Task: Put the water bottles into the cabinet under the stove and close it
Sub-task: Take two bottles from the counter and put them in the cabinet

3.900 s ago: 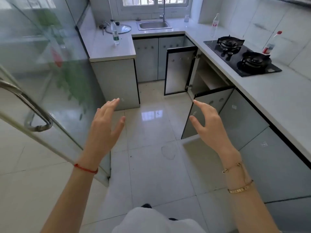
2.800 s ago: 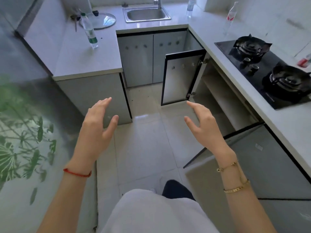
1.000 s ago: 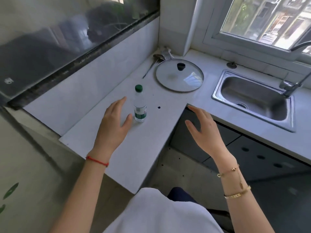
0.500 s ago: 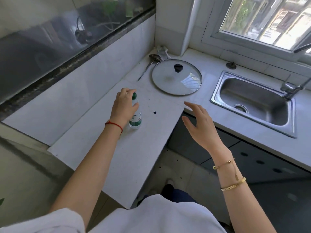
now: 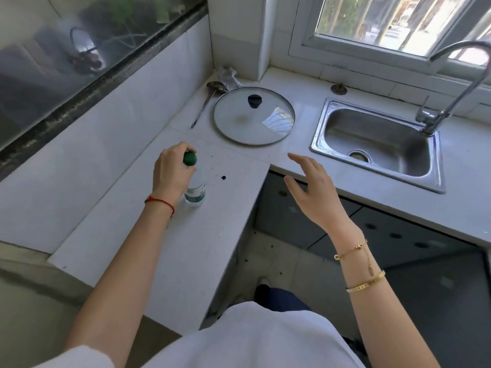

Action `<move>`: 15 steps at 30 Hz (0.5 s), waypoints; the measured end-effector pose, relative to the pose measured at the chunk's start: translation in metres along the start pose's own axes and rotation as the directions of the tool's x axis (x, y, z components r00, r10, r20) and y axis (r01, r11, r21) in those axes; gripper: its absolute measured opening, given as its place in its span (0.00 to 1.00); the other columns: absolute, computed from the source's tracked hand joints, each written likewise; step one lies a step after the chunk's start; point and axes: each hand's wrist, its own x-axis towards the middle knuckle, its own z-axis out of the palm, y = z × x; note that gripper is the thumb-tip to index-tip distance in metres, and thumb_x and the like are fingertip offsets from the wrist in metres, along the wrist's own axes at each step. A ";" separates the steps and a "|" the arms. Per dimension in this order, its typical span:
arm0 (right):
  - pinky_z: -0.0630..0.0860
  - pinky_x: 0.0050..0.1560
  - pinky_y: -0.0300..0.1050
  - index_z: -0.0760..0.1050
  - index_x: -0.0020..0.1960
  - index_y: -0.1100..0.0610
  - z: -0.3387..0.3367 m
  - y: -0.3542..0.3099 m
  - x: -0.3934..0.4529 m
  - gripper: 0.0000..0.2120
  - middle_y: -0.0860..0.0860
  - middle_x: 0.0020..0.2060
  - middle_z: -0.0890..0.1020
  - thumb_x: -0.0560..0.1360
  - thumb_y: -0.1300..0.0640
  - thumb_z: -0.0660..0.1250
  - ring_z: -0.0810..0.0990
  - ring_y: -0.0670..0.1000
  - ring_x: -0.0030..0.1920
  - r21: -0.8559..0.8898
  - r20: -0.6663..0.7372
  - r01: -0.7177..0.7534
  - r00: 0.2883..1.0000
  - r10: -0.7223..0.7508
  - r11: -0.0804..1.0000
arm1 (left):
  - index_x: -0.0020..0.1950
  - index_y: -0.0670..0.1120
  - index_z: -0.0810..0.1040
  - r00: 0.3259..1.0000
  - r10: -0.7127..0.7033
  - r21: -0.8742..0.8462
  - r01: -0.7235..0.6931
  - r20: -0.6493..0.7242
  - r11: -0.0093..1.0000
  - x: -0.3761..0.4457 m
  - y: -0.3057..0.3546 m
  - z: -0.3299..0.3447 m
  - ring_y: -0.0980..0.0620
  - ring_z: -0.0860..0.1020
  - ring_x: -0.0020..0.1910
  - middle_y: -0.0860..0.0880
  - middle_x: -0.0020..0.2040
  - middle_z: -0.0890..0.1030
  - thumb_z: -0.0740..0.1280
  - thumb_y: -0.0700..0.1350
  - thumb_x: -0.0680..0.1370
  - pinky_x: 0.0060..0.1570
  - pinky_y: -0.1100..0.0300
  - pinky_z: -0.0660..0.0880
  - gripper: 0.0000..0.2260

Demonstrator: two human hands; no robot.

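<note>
**On the worktop corner: left hand takes the bottle by its neck**

On the white worktop (image 5: 148,243), near its inner corner, a clear water bottle (image 5: 196,191) stands upright, long axis vertical, green cap (image 5: 190,158) up and green label band low on the body. The left hand (image 5: 170,176) has its fingers (image 5: 177,149) curled round the neck just under the cap, grasping the bottle; a red cord circles that wrist. The right hand (image 5: 312,187) hovers over the worktop's edge, well apart from the bottle, fingers released and spread, holding nothing; two gold bracelets sit on its wrist.

Half a second ago the left hand was already closed on the bottle's top in much the same spot; the bottle now seems slightly nearer the camera, though whether it has left the surface cannot be told. The right hand has hardly shifted.

Beyond the bottle a glass pot lid (image 5: 254,116) with a black knob lies flat, a ladle (image 5: 208,100) beside it toward the wall. To the right a steel sink (image 5: 377,144) is set into the worktop under a curved tap (image 5: 451,83) and a window (image 5: 398,22). Grey cabinet doors (image 5: 393,235) run beneath the sink, shut.
</note>
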 end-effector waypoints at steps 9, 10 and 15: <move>0.63 0.72 0.45 0.66 0.73 0.52 -0.044 0.054 -0.019 0.22 0.46 0.69 0.72 0.80 0.53 0.63 0.67 0.47 0.71 0.009 -0.176 -0.147 0.974 0.146 0.989 | 0.55 0.47 0.80 0.949 0.312 -0.164 -0.301 0.045 0.939 0.014 0.104 0.023 0.47 0.79 0.45 0.48 0.49 0.83 0.73 0.37 0.70 0.48 0.51 0.79 0.14; 0.63 0.72 0.45 0.67 0.73 0.52 -0.052 0.063 -0.022 0.22 0.47 0.69 0.72 0.80 0.54 0.63 0.67 0.48 0.71 0.003 -0.205 -0.172 0.964 0.169 0.985 | 0.55 0.46 0.81 0.934 0.352 -0.189 -0.336 0.058 0.923 0.016 0.121 0.030 0.48 0.79 0.45 0.48 0.49 0.83 0.73 0.37 0.70 0.48 0.53 0.79 0.14; 0.63 0.69 0.41 0.67 0.72 0.52 -0.097 0.123 -0.039 0.22 0.48 0.68 0.73 0.80 0.54 0.63 0.68 0.49 0.70 0.001 -0.338 -0.311 0.894 0.293 0.950 | 0.55 0.45 0.81 0.832 0.537 -0.295 -0.484 0.135 0.824 0.027 0.210 0.079 0.50 0.79 0.41 0.48 0.49 0.83 0.74 0.38 0.70 0.44 0.65 0.76 0.15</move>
